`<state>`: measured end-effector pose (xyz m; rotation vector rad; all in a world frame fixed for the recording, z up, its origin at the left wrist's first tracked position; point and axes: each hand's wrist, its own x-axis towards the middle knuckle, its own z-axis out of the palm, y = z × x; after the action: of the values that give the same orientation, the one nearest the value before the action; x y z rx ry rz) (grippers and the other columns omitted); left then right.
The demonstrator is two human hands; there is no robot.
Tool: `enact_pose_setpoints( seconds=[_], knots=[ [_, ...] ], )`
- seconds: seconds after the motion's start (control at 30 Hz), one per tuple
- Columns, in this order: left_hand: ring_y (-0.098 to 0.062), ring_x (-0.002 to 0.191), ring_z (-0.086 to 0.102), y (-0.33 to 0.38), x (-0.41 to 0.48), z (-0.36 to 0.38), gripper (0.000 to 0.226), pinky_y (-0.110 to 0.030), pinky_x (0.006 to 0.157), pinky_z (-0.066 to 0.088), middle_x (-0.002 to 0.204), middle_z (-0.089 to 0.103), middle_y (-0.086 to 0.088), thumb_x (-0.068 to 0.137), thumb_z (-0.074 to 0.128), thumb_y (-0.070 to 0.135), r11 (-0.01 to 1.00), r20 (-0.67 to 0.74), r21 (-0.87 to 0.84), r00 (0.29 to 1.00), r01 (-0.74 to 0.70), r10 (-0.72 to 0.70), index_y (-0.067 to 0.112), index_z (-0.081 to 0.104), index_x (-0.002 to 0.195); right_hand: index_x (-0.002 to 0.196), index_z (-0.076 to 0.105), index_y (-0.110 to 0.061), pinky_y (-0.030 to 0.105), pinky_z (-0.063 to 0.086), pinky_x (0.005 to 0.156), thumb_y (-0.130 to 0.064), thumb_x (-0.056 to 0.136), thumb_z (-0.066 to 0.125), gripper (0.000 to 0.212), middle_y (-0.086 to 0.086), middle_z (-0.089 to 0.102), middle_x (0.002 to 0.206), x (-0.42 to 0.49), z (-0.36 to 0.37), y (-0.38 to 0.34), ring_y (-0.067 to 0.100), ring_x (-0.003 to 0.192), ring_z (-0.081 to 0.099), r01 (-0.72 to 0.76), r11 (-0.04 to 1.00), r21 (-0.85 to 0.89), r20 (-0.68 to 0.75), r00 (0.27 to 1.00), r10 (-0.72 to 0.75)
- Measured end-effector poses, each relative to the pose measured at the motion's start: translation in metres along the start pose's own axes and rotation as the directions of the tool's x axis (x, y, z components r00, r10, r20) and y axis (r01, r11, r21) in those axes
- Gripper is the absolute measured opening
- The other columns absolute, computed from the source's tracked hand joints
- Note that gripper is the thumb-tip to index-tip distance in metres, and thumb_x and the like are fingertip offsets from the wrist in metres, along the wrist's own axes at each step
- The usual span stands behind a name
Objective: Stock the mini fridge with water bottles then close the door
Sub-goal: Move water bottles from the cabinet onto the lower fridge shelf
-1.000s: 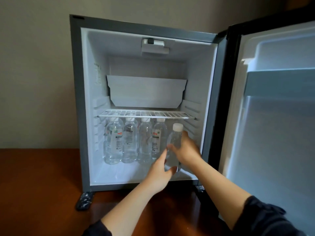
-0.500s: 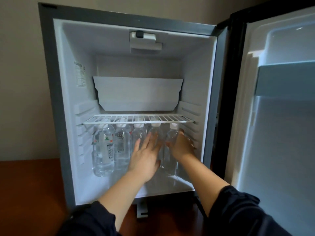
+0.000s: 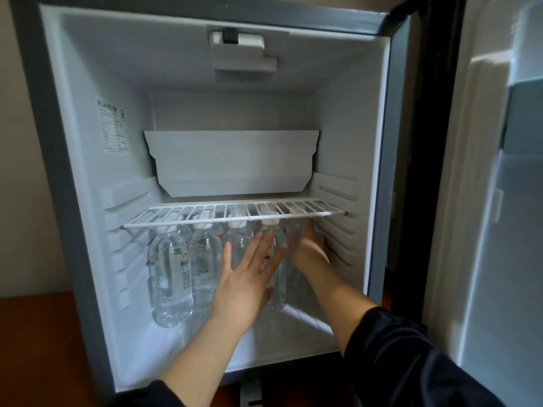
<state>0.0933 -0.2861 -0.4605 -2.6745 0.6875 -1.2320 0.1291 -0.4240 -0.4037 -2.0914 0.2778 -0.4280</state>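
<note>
The mini fridge (image 3: pixel 58 171) stands open, its door (image 3: pixel 499 230) swung out to the right. Several clear water bottles stand in a row on the fridge floor under the white wire shelf (image 3: pixel 229 215); the leftmost bottle (image 3: pixel 170 274) has a green and red label. My left hand (image 3: pixel 246 283) lies flat with spread fingers against the fronts of the middle bottles. My right hand (image 3: pixel 310 251) reaches deeper in at the right end and holds the rightmost bottle (image 3: pixel 293 230), its fingers partly hidden behind it.
A white plastic tray (image 3: pixel 232 163) sits at the back above the wire shelf. A thermostat housing (image 3: pixel 241 51) hangs from the fridge ceiling. The fridge stands on a brown wooden table (image 3: pixel 35 348) against a beige wall. Ribbed shelf rails line both inner side walls.
The camera has come closer to the fridge. My right hand has carried the bottle back under the shelf to the right end of the row. My left hand has spread flat against the bottles.
</note>
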Motion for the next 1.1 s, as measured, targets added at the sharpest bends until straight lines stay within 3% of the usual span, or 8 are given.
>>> enact_pose_setpoints(
  seconds=[0.1, 0.2, 0.3, 0.4, 0.47, 0.73, 0.87, 1.1],
  knots=[
    [-0.018, 0.138, 0.025, -0.001, -0.001, 0.002, 0.105, -0.064, 0.1, 0.018, 0.149, 0.038, -0.005, 0.048, 0.088, 0.033, 1.0, -0.003, -0.008, 1.0, 0.0, 0.0, 0.026, 0.037, 0.139, 0.123, 0.048, -0.014, 0.027, 0.039, 0.065, -0.038, 0.102, 0.031, 0.036, 0.007, 0.057, 0.094, 0.002, 0.001, -0.004, 0.023, 0.081, 0.058, -0.033, 0.999, 0.027, 0.0, 0.999, 0.033],
    [-0.019, 0.138, 0.028, 0.0, 0.0, 0.0, 0.107, -0.063, 0.1, 0.018, 0.148, 0.04, -0.005, 0.045, 0.089, 0.035, 1.0, 0.035, -0.003, 0.999, -0.004, 0.004, 0.026, 0.038, 0.139, 0.143, 0.029, -0.013, 0.024, 0.04, 0.081, -0.025, 0.1, 0.038, 0.045, 0.019, 0.048, 0.133, 0.006, 0.006, 0.001, 0.031, 0.119, 0.051, -0.012, 0.999, 0.036, -0.007, 1.0, 0.012],
    [-0.021, 0.138, 0.036, 0.0, 0.0, -0.006, 0.105, -0.062, 0.101, 0.017, 0.149, 0.039, -0.005, 0.045, 0.088, 0.034, 0.999, 0.097, -0.03, 0.995, 0.027, -0.024, 0.027, 0.04, 0.138, 0.149, 0.012, -0.021, 0.02, 0.044, 0.08, -0.024, 0.102, 0.037, 0.054, 0.017, 0.044, 0.139, 0.004, 0.003, 0.001, 0.03, 0.117, 0.052, -0.026, 1.0, -0.015, 0.047, 0.999, 0.026],
    [-0.018, 0.143, -0.008, 0.001, 0.0, -0.017, 0.091, -0.056, 0.104, -0.012, 0.156, -0.008, 0.003, 0.075, 0.071, 0.027, 0.993, 0.14, -0.122, 0.99, 0.0, 0.018, 0.032, 0.016, 0.148, 0.15, 0.004, -0.029, 0.031, 0.04, 0.072, -0.02, 0.099, 0.044, 0.066, 0.018, 0.048, 0.133, -0.002, -0.006, 0.0, 0.026, 0.092, 0.053, -0.028, 0.98, -0.197, 0.095, 0.994, 0.048],
    [-0.013, 0.14, -0.025, 0.002, -0.001, -0.023, 0.081, -0.049, 0.103, -0.024, 0.148, -0.03, 0.009, 0.089, 0.054, 0.024, 0.986, 0.197, -0.167, 0.98, 0.019, 0.014, 0.033, 0.0, 0.148, 0.15, 0.009, -0.024, 0.03, 0.041, 0.075, -0.014, 0.098, 0.044, 0.063, 0.018, 0.047, 0.134, -0.01, -0.01, 0.003, 0.03, 0.103, 0.056, 0.001, 0.975, -0.221, 0.064, 0.998, 0.013],
    [-0.013, 0.147, -0.005, 0.01, -0.035, -0.054, 0.063, -0.04, 0.118, 0.003, 0.159, -0.001, 0.002, 0.094, 0.043, 0.027, 0.954, 0.435, -0.278, 0.9, 0.113, 0.02, 0.024, 0.011, 0.149, 0.115, 0.058, -0.001, 0.025, 0.038, 0.073, -0.011, 0.096, 0.043, 0.026, 0.016, 0.061, 0.114, -0.048, -0.025, 0.005, 0.033, 0.104, 0.06, 0.09, 0.977, -0.194, 0.04, 0.996, -0.084],
    [-0.018, 0.142, 0.024, 0.004, -0.05, -0.084, 0.054, -0.035, 0.115, 0.02, 0.155, 0.026, -0.001, 0.096, 0.041, 0.033, 0.934, 0.548, -0.319, 0.835, 0.16, 0.045, 0.019, 0.026, 0.146, 0.074, 0.052, -0.01, 0.027, 0.038, 0.068, -0.013, 0.096, 0.037, 0.026, 0.012, 0.055, 0.086, -0.074, -0.024, 0.001, 0.024, 0.078, 0.052, 0.124, 0.963, -0.241, 0.138, 0.986, -0.092],
    [-0.025, 0.132, 0.04, -0.019, -0.099, -0.143, 0.05, -0.037, 0.11, 0.033, 0.146, 0.041, -0.006, 0.094, 0.046, 0.039, 0.889, 0.681, -0.299, 0.73, 0.347, -0.056, 0.022, 0.038, 0.139, 0.107, 0.06, -0.003, 0.038, 0.056, 0.069, -0.016, 0.095, 0.05, 0.021, 0.019, 0.064, 0.1, -0.144, -0.02, -0.006, 0.03, 0.09, 0.067, 0.248, 0.951, -0.183, 0.435, 0.888, -0.148]
  ],
)
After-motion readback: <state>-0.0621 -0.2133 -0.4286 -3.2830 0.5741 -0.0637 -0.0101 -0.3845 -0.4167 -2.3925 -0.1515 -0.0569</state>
